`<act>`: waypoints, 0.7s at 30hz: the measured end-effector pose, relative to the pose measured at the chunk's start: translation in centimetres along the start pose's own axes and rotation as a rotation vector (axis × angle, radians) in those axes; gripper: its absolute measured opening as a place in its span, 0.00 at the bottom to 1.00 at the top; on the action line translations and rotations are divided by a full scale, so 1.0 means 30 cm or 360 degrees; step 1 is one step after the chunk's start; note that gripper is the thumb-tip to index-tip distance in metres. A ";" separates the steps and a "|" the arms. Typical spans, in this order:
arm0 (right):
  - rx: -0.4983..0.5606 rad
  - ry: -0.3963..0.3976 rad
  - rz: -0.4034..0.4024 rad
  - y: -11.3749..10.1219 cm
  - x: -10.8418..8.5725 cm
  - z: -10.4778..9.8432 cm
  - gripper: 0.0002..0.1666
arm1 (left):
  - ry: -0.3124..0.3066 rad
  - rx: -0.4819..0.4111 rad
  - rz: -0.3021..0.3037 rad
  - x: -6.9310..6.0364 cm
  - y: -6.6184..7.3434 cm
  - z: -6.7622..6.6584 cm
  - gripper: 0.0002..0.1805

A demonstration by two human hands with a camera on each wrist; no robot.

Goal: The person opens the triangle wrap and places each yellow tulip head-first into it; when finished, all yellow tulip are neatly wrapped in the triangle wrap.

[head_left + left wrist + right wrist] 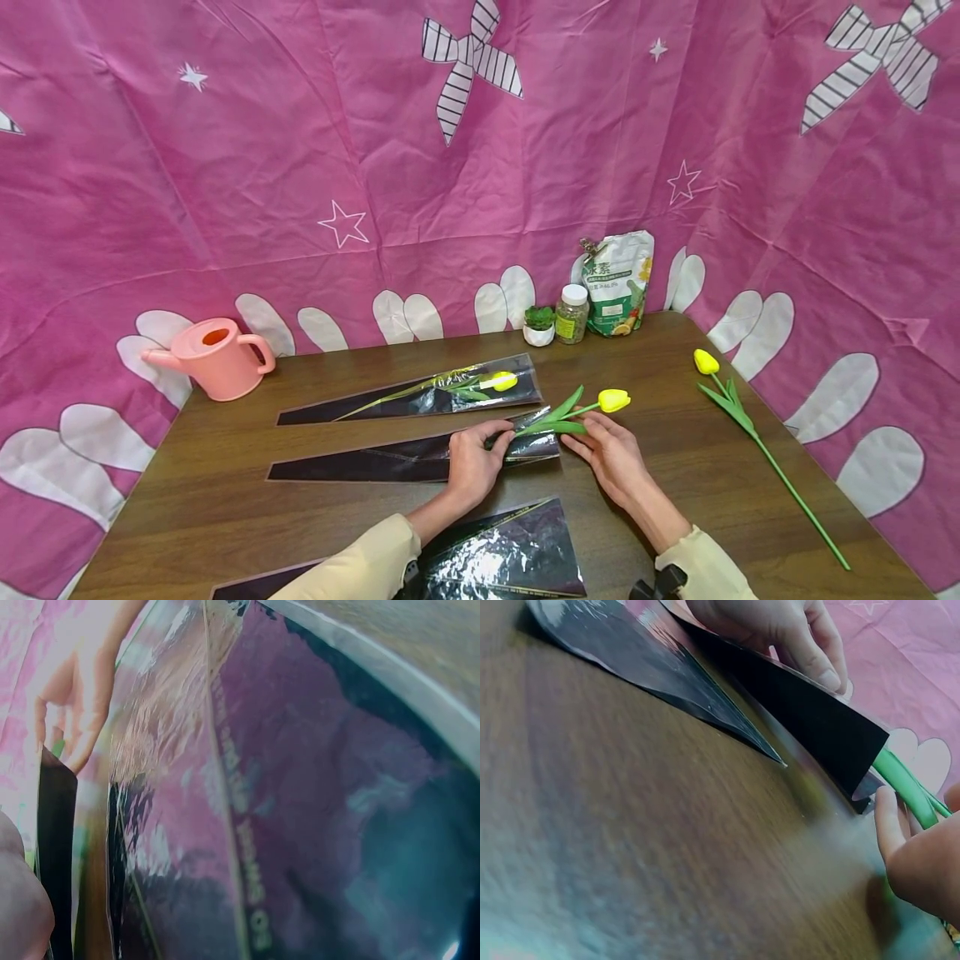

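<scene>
A yellow tulip (614, 401) has its green leaves (904, 787) at the wide mouth of the middle black sleeve (375, 460), with its lower stem hidden inside. My left hand (476, 467) pinches the sleeve's upper edge near the mouth; it also shows in the right wrist view (787, 630). At the mouth's right side, my right hand (615, 458) holds the tulip below its bloom, fingers bent under the leaves (558, 425). The left wrist view shows the right hand (82, 697) beside the dark sleeve edge (56, 855).
Behind lies a sleeve (405, 400) with a tulip inside; a larger glossy sleeve (502, 554) is in front. Another tulip (780, 471) lies at right. A pink watering can (225, 371), small plant (538, 333), jar (572, 317) and white-green pouch (618, 287) stand along the back.
</scene>
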State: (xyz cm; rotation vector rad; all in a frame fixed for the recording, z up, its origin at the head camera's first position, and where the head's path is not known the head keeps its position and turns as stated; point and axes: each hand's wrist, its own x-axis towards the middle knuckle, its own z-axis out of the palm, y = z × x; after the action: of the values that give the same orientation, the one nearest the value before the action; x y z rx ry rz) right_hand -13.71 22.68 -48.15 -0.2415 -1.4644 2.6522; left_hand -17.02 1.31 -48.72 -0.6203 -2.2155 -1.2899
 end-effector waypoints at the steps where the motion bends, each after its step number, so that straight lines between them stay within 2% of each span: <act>1: -0.0011 0.0013 0.0016 0.000 -0.001 0.002 0.08 | -0.0004 -0.0004 -0.0002 0.000 0.000 0.000 0.06; 6: -0.0065 0.0125 0.0088 0.001 -0.002 0.018 0.09 | -0.0017 -0.0027 -0.0001 0.001 0.003 0.003 0.06; 10: -0.0139 0.0198 0.0097 0.002 -0.005 0.033 0.10 | 0.0002 -0.0034 0.0030 0.000 0.006 0.006 0.07; 15: -0.0228 0.0232 0.0100 0.009 -0.013 0.047 0.13 | 0.0014 -0.0012 0.0044 0.000 0.006 0.009 0.07; 21: -0.0300 0.0229 0.0112 0.005 -0.025 0.065 0.13 | 0.0001 -0.0003 0.0013 -0.001 0.004 0.008 0.07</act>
State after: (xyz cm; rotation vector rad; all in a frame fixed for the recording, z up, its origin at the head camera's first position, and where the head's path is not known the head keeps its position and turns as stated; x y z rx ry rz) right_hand -13.34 20.87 -47.20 -0.4969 -1.6864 2.4883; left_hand -16.98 1.58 -48.76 -0.6293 -2.2094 -1.2879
